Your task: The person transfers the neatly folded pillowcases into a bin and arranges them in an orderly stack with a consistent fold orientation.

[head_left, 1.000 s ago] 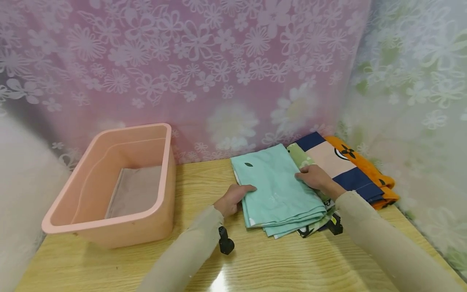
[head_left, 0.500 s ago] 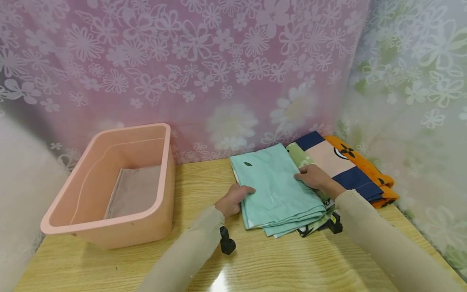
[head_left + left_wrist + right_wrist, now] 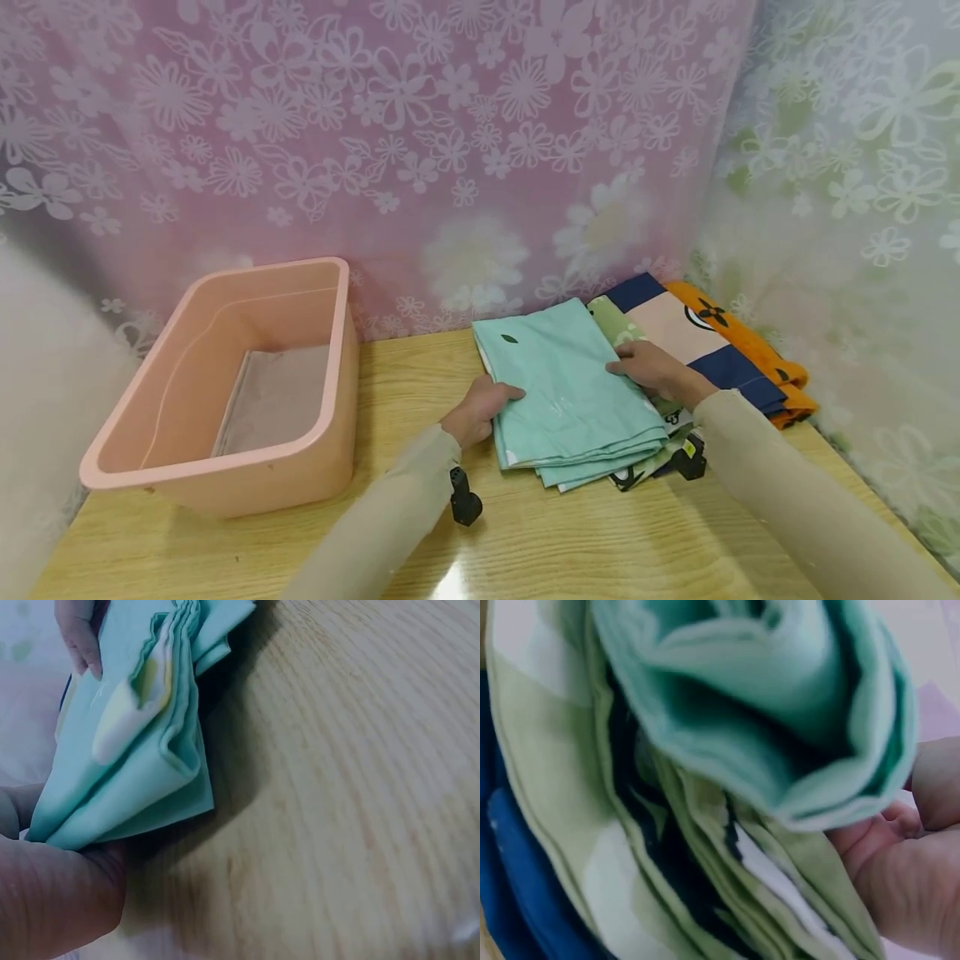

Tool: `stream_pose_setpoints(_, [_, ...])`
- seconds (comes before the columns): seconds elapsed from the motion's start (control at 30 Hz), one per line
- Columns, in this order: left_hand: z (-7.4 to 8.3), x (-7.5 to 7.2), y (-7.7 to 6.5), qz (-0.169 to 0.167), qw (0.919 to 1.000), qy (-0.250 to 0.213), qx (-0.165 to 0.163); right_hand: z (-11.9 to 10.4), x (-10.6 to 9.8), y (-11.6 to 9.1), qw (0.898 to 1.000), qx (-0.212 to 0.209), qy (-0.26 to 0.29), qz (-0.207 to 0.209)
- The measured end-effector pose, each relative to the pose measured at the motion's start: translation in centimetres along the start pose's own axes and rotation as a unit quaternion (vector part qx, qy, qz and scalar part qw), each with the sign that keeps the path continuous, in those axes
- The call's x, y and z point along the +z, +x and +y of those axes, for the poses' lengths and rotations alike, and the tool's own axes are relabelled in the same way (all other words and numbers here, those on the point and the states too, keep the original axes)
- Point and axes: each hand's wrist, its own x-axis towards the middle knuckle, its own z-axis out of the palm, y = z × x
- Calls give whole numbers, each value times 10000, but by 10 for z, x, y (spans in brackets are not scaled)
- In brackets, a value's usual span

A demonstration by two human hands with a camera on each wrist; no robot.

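Note:
A folded teal cloth (image 3: 558,387) with a small dark leaf print lies on the wooden table, partly over a green patterned cloth (image 3: 611,318). My left hand (image 3: 476,408) pinches its left edge, thumb on top and the other fingers underneath. In the left wrist view, the stacked folds of the teal cloth (image 3: 142,757) bulge at the near end. On the opposite side my right hand (image 3: 652,367) grips the right edge, thumb on top. The right wrist view shows the teal cloth (image 3: 742,697) curved above the green layers (image 3: 562,787); most right fingers are hidden.
A pink plastic tub (image 3: 345,417) stands at the left, with a folded grey cloth (image 3: 277,400) inside it. Right of the teal cloth lie a navy-and-peach cloth (image 3: 671,325) and an orange cloth (image 3: 750,337). Floral curtains (image 3: 465,167) hang behind the table (image 3: 420,358) and to the right.

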Motion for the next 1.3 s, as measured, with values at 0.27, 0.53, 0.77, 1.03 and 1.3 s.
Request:
stream_pose_setpoints(0.27, [2, -10, -3, 52, 9999, 13, -149, 3, -2, 0, 9932, 191, 1054, -463])
stream_pose_setpoints(0.53, [1, -14, -4, 309, 9974, -440, -486, 2, -2, 1, 9874, 555, 1338, -643])
stream_pose_setpoints(0.77, [-2, -19, -1, 194, 9982, -422, -369, 4, 2, 4, 9886, 255, 1353, -607])
stream_pose_setpoints(1.03, [5, -22, -7, 199, 9982, 516, 216, 2, 1, -4, 9900, -214, 1308, -483])
stream_pose_setpoints(1.3, [25, -24, -22, 95, 9978, 601, 271, -14, -4, -22, 9882, -438, 1408, -404])
